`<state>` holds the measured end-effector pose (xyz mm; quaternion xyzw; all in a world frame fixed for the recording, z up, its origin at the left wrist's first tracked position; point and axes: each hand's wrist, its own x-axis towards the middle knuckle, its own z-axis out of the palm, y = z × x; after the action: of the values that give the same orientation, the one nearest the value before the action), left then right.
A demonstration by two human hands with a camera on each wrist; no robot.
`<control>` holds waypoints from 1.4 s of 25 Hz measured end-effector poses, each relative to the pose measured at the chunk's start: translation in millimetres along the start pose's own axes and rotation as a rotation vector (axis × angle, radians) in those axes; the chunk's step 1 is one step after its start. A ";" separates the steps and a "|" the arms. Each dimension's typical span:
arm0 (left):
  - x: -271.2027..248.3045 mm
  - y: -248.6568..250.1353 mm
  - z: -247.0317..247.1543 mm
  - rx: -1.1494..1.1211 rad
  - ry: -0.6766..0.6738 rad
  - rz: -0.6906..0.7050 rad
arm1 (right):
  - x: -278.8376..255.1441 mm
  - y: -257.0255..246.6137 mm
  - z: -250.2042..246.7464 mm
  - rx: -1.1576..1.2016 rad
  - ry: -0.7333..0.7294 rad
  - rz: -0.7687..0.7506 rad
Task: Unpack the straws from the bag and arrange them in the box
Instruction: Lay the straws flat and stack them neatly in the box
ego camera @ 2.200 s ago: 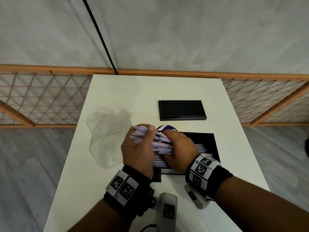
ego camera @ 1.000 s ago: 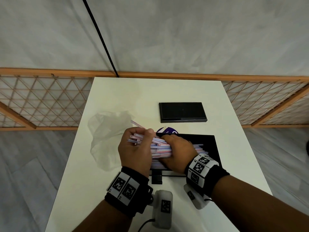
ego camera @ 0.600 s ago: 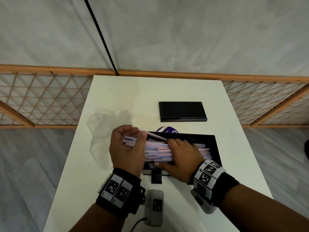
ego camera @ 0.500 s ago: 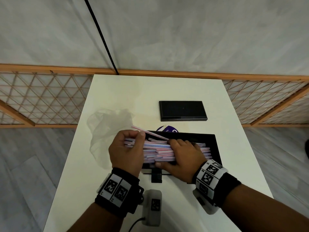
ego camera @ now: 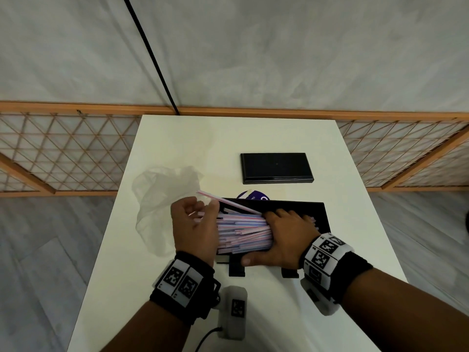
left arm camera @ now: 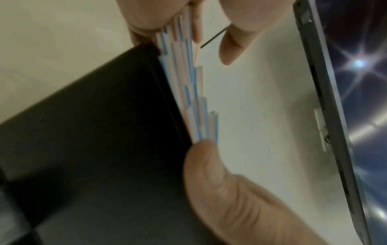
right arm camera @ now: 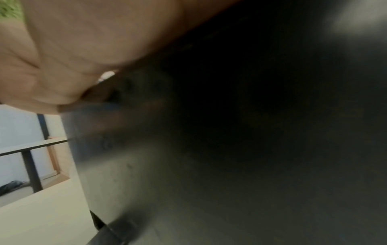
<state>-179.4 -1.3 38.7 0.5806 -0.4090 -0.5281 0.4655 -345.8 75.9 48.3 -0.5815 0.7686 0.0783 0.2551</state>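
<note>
Straws [ego camera: 243,232]: bundle over black box [ego camera: 320,210] on surface [ego camera: 177,288]; your left grip [ego camera: 194,229] pinches its ends, your right grip [ego camera: 286,237] clasps its middle.

Smooth plastic-looking straws [ego camera: 243,232] lie in a matt black box [ego camera: 299,207]; the lid [ego camera: 276,166] beyond shows a slight sheen. The bag [ego camera: 162,196] is thin, translucent, crinkled plastic film, the table [ego camera: 203,138] smooth and matt white, the fence [ego camera: 76,107] behind bare wood lattice.
</note>
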 end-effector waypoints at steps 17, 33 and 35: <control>-11.2 55.3 -2.1 0.490 -0.229 0.264 | 8.5 0.1 1.6 0.025 -0.102 -0.025; -6.2 56.5 62.6 1.095 -0.491 -0.087 | -2.0 18.7 6.9 0.066 -0.026 -0.088; -6.6 56.3 58.0 1.115 -0.489 -0.017 | -3.5 18.5 6.2 0.082 -0.013 -0.098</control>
<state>-236.9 -14.2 94.5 0.6020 -0.7144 -0.3560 -0.0205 -360.5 87.2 41.5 -0.6069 0.7401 0.0381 0.2872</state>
